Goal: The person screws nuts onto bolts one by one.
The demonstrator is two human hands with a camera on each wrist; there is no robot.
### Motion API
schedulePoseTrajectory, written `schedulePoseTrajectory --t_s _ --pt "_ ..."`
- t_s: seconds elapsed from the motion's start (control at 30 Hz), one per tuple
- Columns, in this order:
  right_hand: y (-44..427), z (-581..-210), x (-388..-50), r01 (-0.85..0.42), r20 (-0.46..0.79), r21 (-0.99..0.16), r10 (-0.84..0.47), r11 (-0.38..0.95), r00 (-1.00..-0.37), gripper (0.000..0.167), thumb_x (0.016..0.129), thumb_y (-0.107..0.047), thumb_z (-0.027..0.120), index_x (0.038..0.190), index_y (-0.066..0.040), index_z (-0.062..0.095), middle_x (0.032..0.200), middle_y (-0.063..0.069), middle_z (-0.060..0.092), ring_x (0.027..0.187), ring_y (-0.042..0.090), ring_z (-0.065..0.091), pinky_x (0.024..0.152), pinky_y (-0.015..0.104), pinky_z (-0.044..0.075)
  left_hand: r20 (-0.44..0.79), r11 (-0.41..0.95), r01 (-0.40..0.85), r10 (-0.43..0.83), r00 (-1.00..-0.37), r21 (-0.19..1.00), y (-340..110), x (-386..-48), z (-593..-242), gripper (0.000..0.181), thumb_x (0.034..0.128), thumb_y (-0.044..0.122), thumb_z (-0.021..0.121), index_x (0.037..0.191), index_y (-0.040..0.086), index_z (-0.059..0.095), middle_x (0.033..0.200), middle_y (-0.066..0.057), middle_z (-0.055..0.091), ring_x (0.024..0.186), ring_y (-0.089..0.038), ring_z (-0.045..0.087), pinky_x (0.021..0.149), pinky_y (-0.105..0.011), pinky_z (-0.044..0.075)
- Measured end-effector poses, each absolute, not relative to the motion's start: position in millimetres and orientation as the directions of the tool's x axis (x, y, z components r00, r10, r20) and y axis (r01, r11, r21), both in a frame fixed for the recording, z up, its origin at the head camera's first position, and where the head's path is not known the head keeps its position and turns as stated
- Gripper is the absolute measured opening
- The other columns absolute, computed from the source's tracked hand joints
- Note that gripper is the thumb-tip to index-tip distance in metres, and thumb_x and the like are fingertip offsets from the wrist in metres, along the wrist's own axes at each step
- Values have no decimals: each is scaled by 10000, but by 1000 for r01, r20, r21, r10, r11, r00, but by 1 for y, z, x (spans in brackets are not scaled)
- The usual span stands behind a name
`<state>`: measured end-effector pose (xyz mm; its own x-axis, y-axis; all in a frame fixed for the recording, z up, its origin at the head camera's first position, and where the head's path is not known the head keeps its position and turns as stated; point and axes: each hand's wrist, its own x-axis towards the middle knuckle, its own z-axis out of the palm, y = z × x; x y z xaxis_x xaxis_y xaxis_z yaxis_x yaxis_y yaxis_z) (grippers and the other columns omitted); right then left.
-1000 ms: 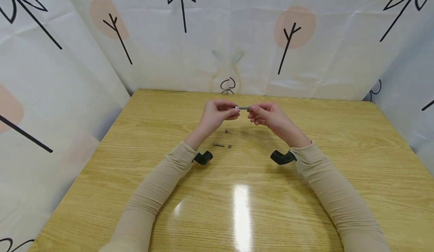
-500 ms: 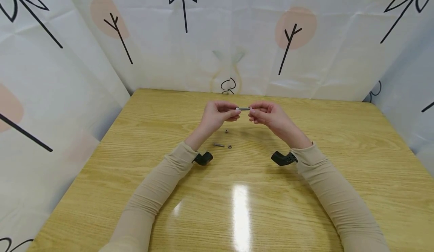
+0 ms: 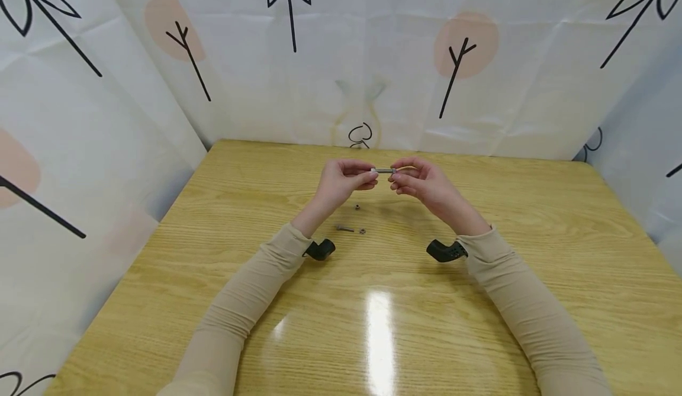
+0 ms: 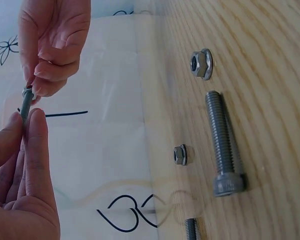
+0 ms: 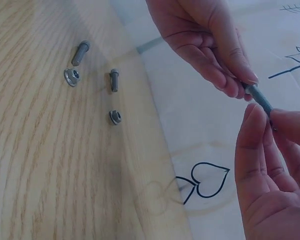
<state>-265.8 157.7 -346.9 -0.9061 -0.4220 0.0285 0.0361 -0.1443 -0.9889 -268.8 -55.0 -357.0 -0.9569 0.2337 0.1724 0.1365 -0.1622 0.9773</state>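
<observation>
Pinching the bolt (image 5: 260, 99), left hand (image 3: 341, 178) partly covers it.

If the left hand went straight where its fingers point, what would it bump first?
Probably the right hand, facing it across the grey threaded metal bolt between them, though depth is unclear.

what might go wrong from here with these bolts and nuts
The held bolt is raised above the table between the left hand and right hand, so a slip could drop it. The loose bolt lies on its side and might roll if bumped. The flange nut near its threaded end is loose too, so a brushing sleeve could knock it away.
</observation>
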Motion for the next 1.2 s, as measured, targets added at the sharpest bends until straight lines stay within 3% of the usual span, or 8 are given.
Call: schedulePoseTrajectory --t_s 0.17,0.27,0.4,0.53,0.8,0.9,1.0,1.2 --pt "155 -347 -267 40 -17 -998 -431 -45 -902 318 988 -238 560 1044 75 557 839 74 631 725 149 603 613 234 540 176 -166 139 241 -954 976 -53 -268 -356 224 850 -22 701 1021 -158 654 884 -213 696 748 -228 707 756 -384 603" --pt "154 -346 -267 72 -39 -996 -422 -62 -906 361 1000 -299 529 1038 59 556 831 74 624 712 148 595 611 233 539 182 -167 144 238 -954 975 -53 -268 -357 230 851 -25 698 1026 -165 648 893 -235 689 745 -225 706 753 -386 604" --pt "156 -345 -266 72 -13 -989 -406 -130 -914 281 989 -178 558 1173 32 520 899 76 649 790 169 633 735 265 576 186 -165 151 223 -957 975 -54 -269 -358 210 854 -27 695 1018 -152 656 914 -258 682 759 -226 706 753 -381 604" --pt "159 -346 -267 37 23 -990 -409 -138 -912 351 951 -45 593 1253 88 475 937 70 677 852 178 653 816 295 576 185 -164 151 217 -959 975 -55 -270 -358 195 854 -20 699 1008 -135 665 902 -236 689 775 -237 707 756 -379 603" --pt "156 -349 -269 24 -1 -998 -413 -52 -911 342 984 -208 566 1111 109 539 823 75 645 725 151 611 619 251 541 176 -175 138 225 -958 975 -55 -268 -357 180 856 -25 694 1000 -129 669 893 -218 693 768 -235 707 763 -382 601" --pt "155 -349 -268 34 -11 -998 -426 -48 -904 352 991 -250 553 1126 75 541 884 94 632 756 160 618 677 277 564 177 -171 141 221 -959 975 -56 -268 -358 181 856 -30 691 1002 -134 666 905 -239 687 756 -227 706 756 -382 603" --pt "157 -349 -266 27 15 -995 -428 -92 -903 306 976 -174 582 1200 27 525 985 119 639 835 184 643 787 304 578 184 -170 148 219 -958 974 -56 -268 -359 178 855 -33 692 997 -138 666 917 -271 677 751 -229 706 750 -386 604" --pt "158 -350 -267 -16 64 -993 -419 -119 -906 347 947 -62 604 1230 105 495 968 99 657 865 181 654 806 293 580 187 -178 148 229 -955 973 -57 -268 -358 193 854 -36 692 1003 -154 657 931 -301 665 760 -234 707 753 -386 604"
